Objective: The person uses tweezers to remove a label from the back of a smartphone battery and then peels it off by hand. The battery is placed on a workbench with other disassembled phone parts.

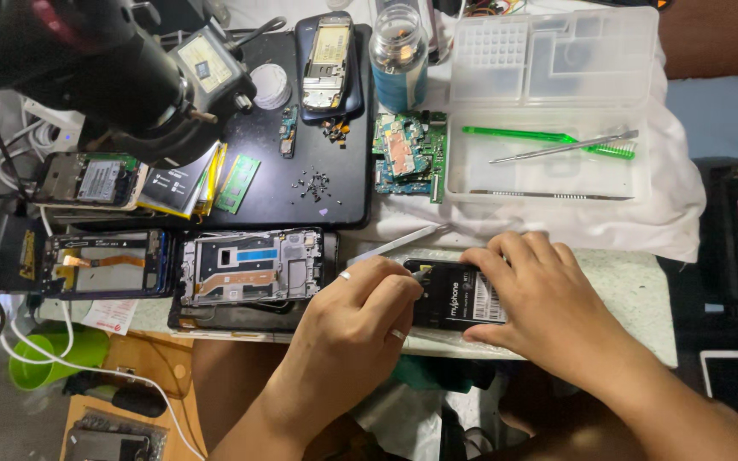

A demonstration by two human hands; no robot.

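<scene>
- My left hand [348, 320], with rings on two fingers, is curled narrow around a thin light-coloured tool [395, 245], pinching it so the tip meets the upper left edge of the small black phone with its back cover off [463, 294].
- My right hand [540, 299] lies flat over the right part of that phone, fingers spread and pressing it down on the pale speckled tabletop [634, 290]; it grips nothing.
- The phone sits at the near edge of the table, between my two hands, with a white label showing in its battery bay.
- I cannot tell whether the tool tip is inside the seam or only resting on it; my fingers hide that spot.
- Just left of my left hand lies a silver opened phone frame with a blue patch [254, 266], and beyond that a dark opened phone with an orange flex strip [100, 263].
- Further back sits a black laptop lid used as a work mat [301, 183], carrying a scatter of tiny dark screws [313, 185] and a green memory stick [237, 183].
- A green circuit board [409, 155] rests beside a clear plastic compartment tray [557, 102], which holds a green brush [548, 137] and metal tweezers [565, 147].
- A glass bottle with a blue label [399, 55] stands behind the board.
- A black microscope head [130, 85] hangs over the far left.
</scene>
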